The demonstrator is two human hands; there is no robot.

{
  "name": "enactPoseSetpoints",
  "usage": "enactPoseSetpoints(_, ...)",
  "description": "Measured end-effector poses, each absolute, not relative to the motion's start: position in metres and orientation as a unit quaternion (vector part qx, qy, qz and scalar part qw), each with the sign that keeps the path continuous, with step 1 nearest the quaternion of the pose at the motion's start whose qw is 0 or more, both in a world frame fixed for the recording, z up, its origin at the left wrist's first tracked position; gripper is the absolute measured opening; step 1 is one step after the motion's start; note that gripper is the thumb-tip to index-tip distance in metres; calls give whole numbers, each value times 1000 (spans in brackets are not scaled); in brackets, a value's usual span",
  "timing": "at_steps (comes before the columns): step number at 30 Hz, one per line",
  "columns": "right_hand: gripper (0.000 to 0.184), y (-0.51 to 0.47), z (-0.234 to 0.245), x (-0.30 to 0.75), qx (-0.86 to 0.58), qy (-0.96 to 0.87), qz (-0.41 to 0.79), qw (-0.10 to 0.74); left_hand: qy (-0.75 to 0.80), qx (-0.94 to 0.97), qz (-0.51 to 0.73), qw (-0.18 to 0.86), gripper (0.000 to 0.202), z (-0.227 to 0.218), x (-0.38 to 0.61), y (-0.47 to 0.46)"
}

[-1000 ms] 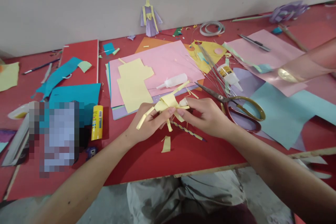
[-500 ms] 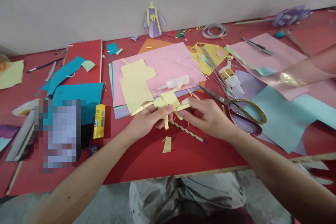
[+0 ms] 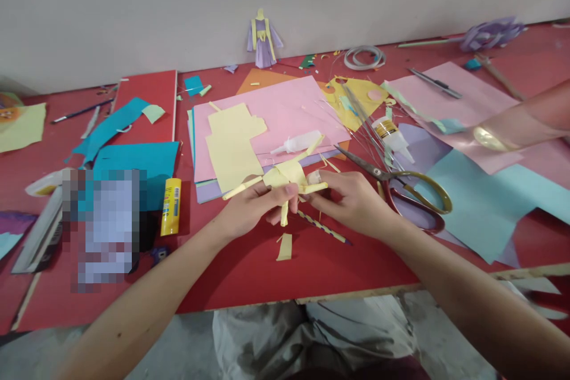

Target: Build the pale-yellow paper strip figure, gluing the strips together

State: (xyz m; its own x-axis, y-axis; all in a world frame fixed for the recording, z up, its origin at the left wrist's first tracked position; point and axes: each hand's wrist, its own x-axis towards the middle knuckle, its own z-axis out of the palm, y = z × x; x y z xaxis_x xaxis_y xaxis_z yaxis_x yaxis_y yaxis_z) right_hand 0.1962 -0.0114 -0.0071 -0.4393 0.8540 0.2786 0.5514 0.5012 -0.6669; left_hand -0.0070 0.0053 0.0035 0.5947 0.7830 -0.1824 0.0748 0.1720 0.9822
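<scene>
Above the front of the red table, a pale yellow paper figure (image 3: 285, 172) with rolled paper limbs is held up. My left hand (image 3: 252, 208) pinches it near the middle, thumb on top, partly covering it. From the right, my right hand (image 3: 354, 196) has closed fingers around the figure's right rolled limb; a small white piece shows at a fingertip. Below the hands lie a spotted pencil (image 3: 327, 230) and a small yellow paper scrap (image 3: 284, 247). Just behind the figure are a white glue bottle (image 3: 299, 141) and a cut yellow sheet (image 3: 236, 139) on pink paper (image 3: 285, 101).
Open scissors (image 3: 392, 177) lie right of my right hand, near a second glue bottle (image 3: 394, 135). A yellow glue stick (image 3: 171, 206) stands at left. Another person's forearm (image 3: 525, 116) reaches in from the right. A purple paper doll (image 3: 264, 41) leans on the wall.
The paper figure has turned slightly, its right rolled limb now more level and further right. My right fingers have shifted a little along it. The view has moved slightly.
</scene>
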Motion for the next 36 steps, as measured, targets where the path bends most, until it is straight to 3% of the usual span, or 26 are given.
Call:
enactPoseSetpoints(7, 38, -15, -5, 195, -498, -760, 247, 338, 416, 613, 275, 614, 37, 7, -6, 6)
enactPoseSetpoints(13, 22, -16, -5, 197, -480, -772, 221, 353, 421, 664, 238, 571, 40, 5, -5, 5)
enactPoseSetpoints(23, 34, -14, -5, 198, -456, -804, 186, 334, 415, 678, 226, 563, 42, 2, -7, 5)
enactPoseSetpoints(29, 29, -14, -2, 199, -465, -754, 306, 349, 406, 707, 216, 537, 39, 1, -7, 6)
enactPoseSetpoints(36, 23, -15, -4, 198, -480, -690, 386, 380, 386, 794, 246, 400, 40, 1, -5, 8)
